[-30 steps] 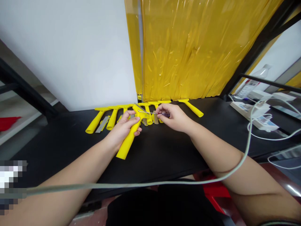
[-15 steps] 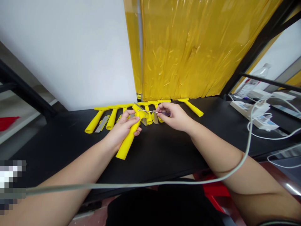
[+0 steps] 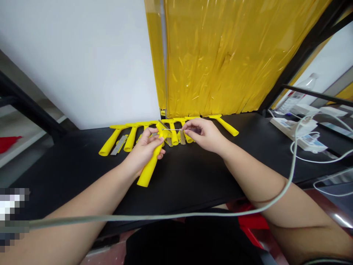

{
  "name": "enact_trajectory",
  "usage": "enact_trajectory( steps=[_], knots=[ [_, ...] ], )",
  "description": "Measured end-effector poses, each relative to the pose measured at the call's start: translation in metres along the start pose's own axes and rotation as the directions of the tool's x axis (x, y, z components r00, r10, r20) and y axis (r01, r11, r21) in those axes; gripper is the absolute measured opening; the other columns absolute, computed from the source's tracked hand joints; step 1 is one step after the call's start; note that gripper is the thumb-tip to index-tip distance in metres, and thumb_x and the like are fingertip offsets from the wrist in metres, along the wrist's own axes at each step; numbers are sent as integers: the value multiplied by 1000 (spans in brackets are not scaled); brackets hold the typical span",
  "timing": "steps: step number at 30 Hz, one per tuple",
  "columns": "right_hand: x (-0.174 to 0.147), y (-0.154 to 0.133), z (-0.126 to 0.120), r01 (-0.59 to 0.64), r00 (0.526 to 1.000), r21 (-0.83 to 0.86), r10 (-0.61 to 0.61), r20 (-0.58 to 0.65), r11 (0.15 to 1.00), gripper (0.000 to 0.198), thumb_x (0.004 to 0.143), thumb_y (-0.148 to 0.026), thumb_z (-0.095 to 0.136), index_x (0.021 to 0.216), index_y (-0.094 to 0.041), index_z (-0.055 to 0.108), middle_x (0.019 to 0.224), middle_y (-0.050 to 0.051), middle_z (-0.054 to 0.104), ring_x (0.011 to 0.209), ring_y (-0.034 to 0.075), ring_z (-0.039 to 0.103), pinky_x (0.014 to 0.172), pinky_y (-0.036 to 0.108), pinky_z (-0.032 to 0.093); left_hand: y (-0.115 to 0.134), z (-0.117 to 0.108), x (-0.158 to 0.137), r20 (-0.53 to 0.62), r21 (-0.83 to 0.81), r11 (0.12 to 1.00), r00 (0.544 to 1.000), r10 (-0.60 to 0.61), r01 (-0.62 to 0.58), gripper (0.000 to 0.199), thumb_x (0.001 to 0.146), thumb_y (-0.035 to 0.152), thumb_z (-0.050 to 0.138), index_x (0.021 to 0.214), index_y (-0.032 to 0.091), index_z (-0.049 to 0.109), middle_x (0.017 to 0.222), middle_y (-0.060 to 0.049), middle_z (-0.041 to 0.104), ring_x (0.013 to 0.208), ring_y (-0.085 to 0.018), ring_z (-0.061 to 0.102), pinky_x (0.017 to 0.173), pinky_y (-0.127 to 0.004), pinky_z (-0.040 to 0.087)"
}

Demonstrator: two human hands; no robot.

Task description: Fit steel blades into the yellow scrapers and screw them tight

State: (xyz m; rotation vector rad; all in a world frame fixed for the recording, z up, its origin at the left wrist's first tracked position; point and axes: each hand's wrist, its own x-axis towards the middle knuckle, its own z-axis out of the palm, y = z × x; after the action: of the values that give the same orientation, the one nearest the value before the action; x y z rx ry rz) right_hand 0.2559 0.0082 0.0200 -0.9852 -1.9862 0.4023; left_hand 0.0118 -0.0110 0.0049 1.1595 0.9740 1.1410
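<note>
My left hand (image 3: 146, 146) is closed around a yellow scraper (image 3: 150, 170), tilted with its handle pointing down toward me and its head up. A thin metal blade edge shows at the head. Between the fingertips of my right hand (image 3: 206, 135) is a screwdriver (image 3: 174, 129), its slim shaft pointing left. Its tip meets the scraper's head near a small screw; whether it sits in the slot is too small to tell. Most of the screwdriver's handle is hidden by my fingers. Behind both hands, several more yellow scrapers (image 3: 109, 142) lie in a row.
Loose metal blade pieces (image 3: 119, 145) lie among the row on the black table (image 3: 176, 176). Yellow film (image 3: 220, 59) and a white panel (image 3: 82, 66) rise behind. A white cable (image 3: 193, 214) crosses before my arms. White power strips (image 3: 299, 134) and a bottle (image 3: 298, 95) stand right.
My right-hand fingers have shifted slightly left and up on the screwdriver, covering more of its handle. The scraper in my left hand stays nearly in place.
</note>
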Motion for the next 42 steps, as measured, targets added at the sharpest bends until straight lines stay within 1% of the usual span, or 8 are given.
enact_trajectory(
  steps=[6, 15, 18, 23, 26, 30, 35, 42],
  knots=[
    [-1, -5, 4, -165, 985, 70, 162, 56, 984, 22, 103, -37, 51, 104, -20, 65, 70, -2, 58, 61, 15, 52, 63, 30, 40, -1, 4, -4, -18, 134, 986, 994, 108, -104, 45, 79, 35, 81, 108, 25, 48, 115, -2, 58, 52, -9, 63, 42, -22, 48],
    [0, -5, 5, -222, 972, -37, 224, 68, 974, 20, 99, -38, 56, 88, -21, 58, 80, 2, 64, 71, 17, 55, 67, 31, 40, -2, 2, -5, -46, 217, 957, 977, 207, -192, 36, 83, 33, 77, 103, 23, 49, 136, -9, 56, 53, -5, 63, 42, -22, 50],
    [1, -4, 6, -203, 971, -61, 209, 115, 977, 39, 105, -42, 44, 76, -20, 59, 73, 3, 63, 71, 18, 56, 70, 33, 39, -1, 3, -7, -40, 241, 950, 976, 214, -199, 35, 83, 33, 77, 103, 23, 50, 137, -9, 56, 55, -5, 63, 43, -22, 51],
    [-2, -3, 7, -185, 972, 103, 167, 167, 977, 19, 96, -40, 63, 101, -22, 57, 78, -1, 66, 67, 16, 55, 66, 30, 41, 0, 2, -6, -71, 225, 952, 971, 229, -208, 36, 82, 33, 78, 103, 23, 51, 133, -7, 59, 56, -6, 62, 41, -20, 50],
    [0, -1, 6, -182, 974, 56, 172, 150, 982, 16, 97, -37, 60, 93, -21, 60, 77, 1, 67, 70, 17, 58, 68, 30, 42, -1, 1, -5, -76, 242, 947, 969, 235, -211, 35, 82, 32, 78, 104, 23, 52, 134, -7, 58, 56, -7, 63, 42, -22, 50],
    [2, 4, 8, -201, 968, -3, 200, 150, 980, 43, 105, -45, 44, 77, -20, 65, 70, 2, 64, 68, 17, 57, 69, 31, 41, -3, 0, -4, -66, 275, 935, 966, 251, -224, 32, 83, 32, 77, 103, 23, 52, 136, -7, 58, 56, -7, 64, 43, -23, 51],
    [-3, 8, 14, -172, 979, 159, 151, 138, 972, 26, 94, -44, 66, 104, -22, 57, 79, -2, 64, 66, 15, 54, 65, 28, 41, -1, 0, -4, -73, 279, 934, 965, 252, -223, 33, 85, 34, 75, 104, 23, 50, 138, -8, 56, 56, -7, 63, 43, -23, 50],
    [1, 9, 15, -218, 969, 32, 212, 125, 976, 48, 106, -51, 41, 76, -20, 61, 66, 1, 57, 64, 16, 51, 66, 31, 38, -2, 0, -4, -68, 279, 930, 961, 269, -241, 33, 83, 32, 78, 101, 23, 52, 138, -8, 58, 57, -6, 63, 43, -21, 50]
  ],
)
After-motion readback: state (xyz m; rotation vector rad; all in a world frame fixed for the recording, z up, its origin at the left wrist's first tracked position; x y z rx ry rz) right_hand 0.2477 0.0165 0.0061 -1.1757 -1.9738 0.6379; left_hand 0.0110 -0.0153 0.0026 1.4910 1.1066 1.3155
